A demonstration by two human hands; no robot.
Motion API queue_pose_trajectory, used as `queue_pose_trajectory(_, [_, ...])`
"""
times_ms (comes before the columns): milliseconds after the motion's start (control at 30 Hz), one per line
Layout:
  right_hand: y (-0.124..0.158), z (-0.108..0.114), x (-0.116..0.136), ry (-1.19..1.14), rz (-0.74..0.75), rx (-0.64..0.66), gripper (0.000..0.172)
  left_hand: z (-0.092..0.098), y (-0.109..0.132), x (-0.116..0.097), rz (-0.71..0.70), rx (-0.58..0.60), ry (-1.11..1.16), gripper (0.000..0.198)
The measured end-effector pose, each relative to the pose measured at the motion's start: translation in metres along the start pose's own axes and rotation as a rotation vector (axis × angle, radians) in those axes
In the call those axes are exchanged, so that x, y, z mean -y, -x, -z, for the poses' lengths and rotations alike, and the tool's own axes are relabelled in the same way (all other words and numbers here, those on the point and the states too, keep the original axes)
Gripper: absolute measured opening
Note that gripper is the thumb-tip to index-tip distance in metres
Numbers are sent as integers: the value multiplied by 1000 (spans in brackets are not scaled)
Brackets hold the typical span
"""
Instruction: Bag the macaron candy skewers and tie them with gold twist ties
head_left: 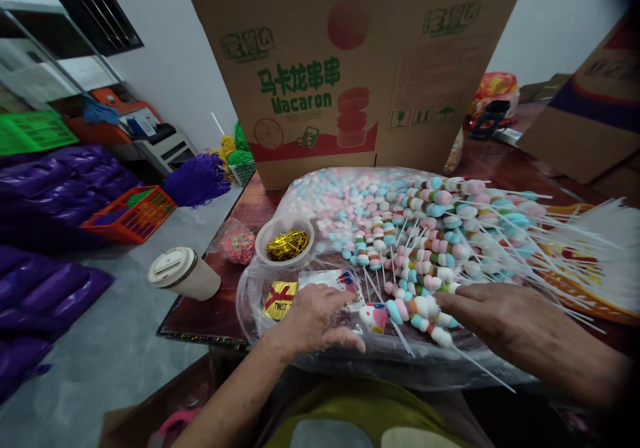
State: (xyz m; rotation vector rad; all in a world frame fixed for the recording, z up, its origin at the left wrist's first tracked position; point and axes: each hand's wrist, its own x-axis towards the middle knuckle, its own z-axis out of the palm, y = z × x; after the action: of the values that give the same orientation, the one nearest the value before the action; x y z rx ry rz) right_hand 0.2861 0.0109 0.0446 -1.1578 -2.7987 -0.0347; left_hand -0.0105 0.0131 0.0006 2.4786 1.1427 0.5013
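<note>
My left hand [323, 318] lies with fingers stretched and thumb apart on white printed packets [330, 279], beside a gold twist-tie packet [280, 300]. A colourful printed packet [375, 316] shows just right of its fingers. My right hand [505, 321] reaches in from the right with straight fingers, their tips beside the nearest marshmallow skewers [425, 308]. Its thumb is hidden, and I see nothing held in it. Behind these, a pile of marshmallow skewers [450, 248] in pink, blue and white has sticks pointing mostly right. Loose marshmallows [345, 201] lie on clear plastic [253, 295].
A bowl [261, 243] of gold twist ties stands left, near a bag of pink pieces [240, 247] and a lidded cup [197, 278] at the table edge. A tall cardboard box [300, 21] stands behind. White sticks [610, 255] lie at right over an orange package [560, 285].
</note>
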Motion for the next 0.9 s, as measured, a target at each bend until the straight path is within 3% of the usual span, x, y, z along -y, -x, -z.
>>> queue_pose_trajectory(67, [2, -1, -2, -43, 6, 12, 29, 0, -3, -4, 0, 46, -75, 62])
queue_pose_trajectory(233, [0, 7, -4, -77, 43, 36, 23, 6, -11, -16, 73, 256, -117, 18])
queue_pose_trajectory(533, [3, 13, -7, 246, 311, -282, 34, 23, -14, -13, 149, 507, 348, 34])
queue_pose_trajectory(633, [5, 12, -4, 257, 340, -230, 34, 26, -16, -17, 132, 556, 422, 31])
queue_pose_trajectory(767, [-2, 4, 10, 230, 352, -138, 36, 24, -21, -24, 93, 570, 317, 32])
queue_pose_trajectory(900, [-7, -2, 13, 130, 181, -50, 26, 18, -20, -21, 164, 539, 268, 39])
